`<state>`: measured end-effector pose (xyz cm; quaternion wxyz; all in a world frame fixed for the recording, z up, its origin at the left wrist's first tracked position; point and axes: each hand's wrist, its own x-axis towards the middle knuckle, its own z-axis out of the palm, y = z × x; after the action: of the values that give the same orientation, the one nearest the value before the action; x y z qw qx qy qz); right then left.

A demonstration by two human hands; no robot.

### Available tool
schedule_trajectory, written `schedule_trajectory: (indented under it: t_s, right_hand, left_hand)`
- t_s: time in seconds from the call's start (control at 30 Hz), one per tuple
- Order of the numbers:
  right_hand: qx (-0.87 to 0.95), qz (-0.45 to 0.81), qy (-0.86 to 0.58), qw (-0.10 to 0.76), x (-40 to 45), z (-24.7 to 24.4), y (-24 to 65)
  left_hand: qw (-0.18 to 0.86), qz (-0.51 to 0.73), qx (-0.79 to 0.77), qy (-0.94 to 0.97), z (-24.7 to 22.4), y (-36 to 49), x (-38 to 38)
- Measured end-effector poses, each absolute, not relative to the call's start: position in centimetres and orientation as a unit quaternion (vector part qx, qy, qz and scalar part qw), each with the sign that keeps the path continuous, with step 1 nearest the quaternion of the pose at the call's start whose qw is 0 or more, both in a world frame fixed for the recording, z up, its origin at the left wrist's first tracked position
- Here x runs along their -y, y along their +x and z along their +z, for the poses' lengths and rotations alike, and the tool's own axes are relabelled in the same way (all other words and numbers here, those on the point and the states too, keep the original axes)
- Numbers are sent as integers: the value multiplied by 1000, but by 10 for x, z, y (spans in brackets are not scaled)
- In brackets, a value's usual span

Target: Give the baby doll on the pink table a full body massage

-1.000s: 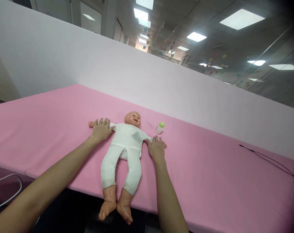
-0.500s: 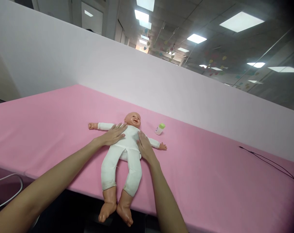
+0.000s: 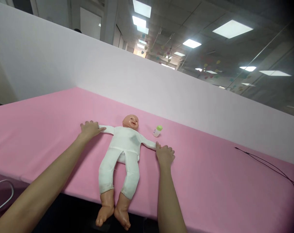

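A baby doll (image 3: 126, 139) in a white cloth suit lies on its back, arms stretched out to both sides and bare feet past the table's front edge. My left hand (image 3: 90, 129) is closed over the doll's hand on the left, its thumb along the white sleeve. On the other side, my right hand (image 3: 165, 154) wraps round the doll's other hand, with the thumb by the cuff. Both doll hands are hidden under mine. A small bottle (image 3: 157, 131) with a green cap stands beyond the doll's arm, near my right hand.
Pink cloth (image 3: 205, 174) covers the table. Behind it rises a white partition (image 3: 161, 87). A thin black cable (image 3: 265, 164) lies at the right, and a white cable (image 3: 9, 197) hangs at the lower left.
Both hands have left the doll's chest and moved outward along its arms, the left one leftward and the right one rightward, onto the doll's hands. The view has shifted slightly.
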<state>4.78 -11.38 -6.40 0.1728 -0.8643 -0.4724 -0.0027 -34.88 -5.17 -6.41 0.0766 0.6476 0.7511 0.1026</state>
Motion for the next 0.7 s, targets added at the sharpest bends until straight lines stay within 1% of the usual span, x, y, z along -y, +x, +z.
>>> schedule_trajectory:
  t_s: [0.07,0.13,0.2,0.27,0.37,0.43,0.5,0.6,0.63,0.7]
  right_hand:
    - [437,73,-880,171,115,-62,57]
    - [430,126,-870,205,116,-62,61]
    - [435,148,-840,288,114,-64,62]
    - [434,192,-786,396,110,-67,61]
    - [407,263,-697,529,102,-74,59]
    - [387,285,-656,581,97,-78,57]
    - [381,301,-618,618,93,-81,53]
    - [419,317,-546,653,87,-82,41]
    - [437,317,-523,660,83,-81,37]
    - [474,313,-493,659,73,-75,28]
  left_hand:
    - [129,82,-758,634,-55,-360,51]
    - [151,71,-750,640,-47,-366,53]
    - [169,65,-745,642,-41,-367,56]
    - [195,73,-746,633,-37,-368,59]
    - [245,129,-733,622,-39,-376,59]
    - [303,210,-696,616,-45,-383,56]
    - [343,346,-646,587,-52,-387,50]
    - [344,573,-560,489,-60,-379,41]
    - [356,625,-528,452,-60,-371,37]
    - [405,676,-475,391,-58,-351,26]
